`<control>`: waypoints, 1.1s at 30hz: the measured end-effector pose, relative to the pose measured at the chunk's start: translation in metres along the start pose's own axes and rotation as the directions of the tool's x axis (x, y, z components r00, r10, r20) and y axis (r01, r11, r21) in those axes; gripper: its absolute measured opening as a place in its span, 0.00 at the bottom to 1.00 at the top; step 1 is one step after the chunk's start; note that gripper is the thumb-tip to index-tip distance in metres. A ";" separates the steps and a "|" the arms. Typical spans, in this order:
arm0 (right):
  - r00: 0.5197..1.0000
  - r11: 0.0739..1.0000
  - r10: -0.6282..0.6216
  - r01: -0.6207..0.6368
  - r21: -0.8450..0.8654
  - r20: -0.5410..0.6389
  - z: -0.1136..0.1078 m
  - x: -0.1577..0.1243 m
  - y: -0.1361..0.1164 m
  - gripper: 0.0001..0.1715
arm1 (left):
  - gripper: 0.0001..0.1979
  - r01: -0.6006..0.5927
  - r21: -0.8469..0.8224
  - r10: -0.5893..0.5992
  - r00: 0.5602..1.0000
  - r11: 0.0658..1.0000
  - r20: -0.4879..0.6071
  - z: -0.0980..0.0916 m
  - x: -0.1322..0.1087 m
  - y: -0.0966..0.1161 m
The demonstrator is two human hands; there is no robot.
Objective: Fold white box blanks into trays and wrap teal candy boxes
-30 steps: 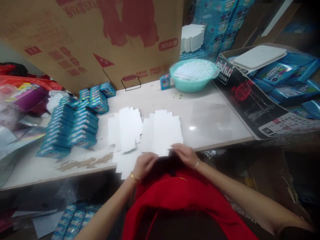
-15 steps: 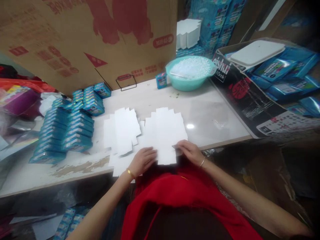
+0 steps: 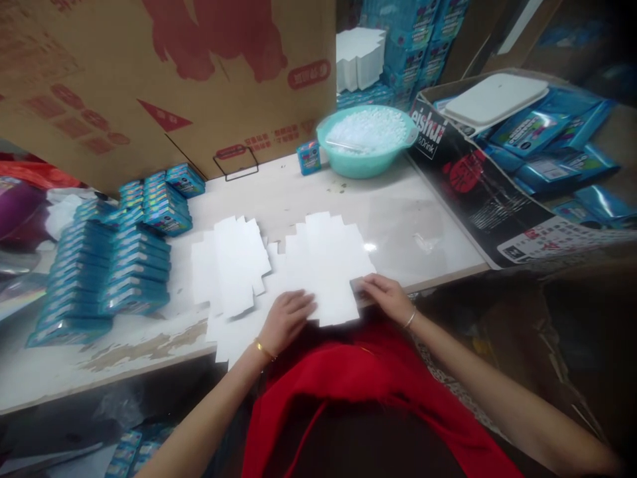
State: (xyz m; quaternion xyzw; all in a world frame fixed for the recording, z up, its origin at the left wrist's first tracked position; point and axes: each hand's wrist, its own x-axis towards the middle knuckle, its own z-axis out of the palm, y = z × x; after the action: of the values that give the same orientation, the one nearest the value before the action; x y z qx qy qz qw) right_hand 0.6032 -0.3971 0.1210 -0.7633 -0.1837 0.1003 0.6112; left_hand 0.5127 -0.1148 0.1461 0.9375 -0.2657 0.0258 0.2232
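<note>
Your two hands at lower centre, at either side of a notched white card sheet (image 3: 326,265).
Left hand (image 3: 287,318) by its lower left, grip can't be told; right hand (image 3: 389,297) seems to pinch its lower right edge. Sheet lies unfolded at the worktop (image 3: 413,212) edge. Step looks like positioning it; next move likely calls for an even two-sided hold. Beyond: turquoise bowl (image 3: 368,162), upper centre.

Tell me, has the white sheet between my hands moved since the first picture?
Yes: judged against the turquoise bowl, the white sheet has shifted somewhat to the right in view.
</note>
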 end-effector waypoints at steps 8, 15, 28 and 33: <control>0.976 0.956 -0.217 0.220 -0.193 0.035 0.012 -0.006 0.000 0.11 | 0.14 0.245 -0.009 -0.245 0.969 0.969 -0.023 -0.001 0.016 0.008; 0.878 0.769 -0.422 0.479 -0.424 0.227 0.022 -0.003 0.006 0.15 | 0.06 0.193 0.214 -0.224 0.966 0.958 0.132 -0.019 0.057 0.028; 0.766 0.519 -0.538 0.629 -0.579 0.351 0.021 -0.005 0.005 0.23 | 0.11 -0.039 0.164 -0.007 0.963 0.986 0.271 -0.014 0.072 0.020; 0.793 0.562 -0.523 0.597 -0.573 0.313 0.027 -0.002 0.003 0.26 | 0.18 -0.014 0.080 -0.011 0.952 0.997 0.306 -0.024 0.071 0.023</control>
State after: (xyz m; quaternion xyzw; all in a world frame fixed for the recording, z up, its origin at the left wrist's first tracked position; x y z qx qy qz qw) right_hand 0.5917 -0.3744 0.1112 -0.8198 -0.4715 -0.1279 0.2988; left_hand 0.5635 -0.1560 0.1888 0.9383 -0.2965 -0.1086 0.1410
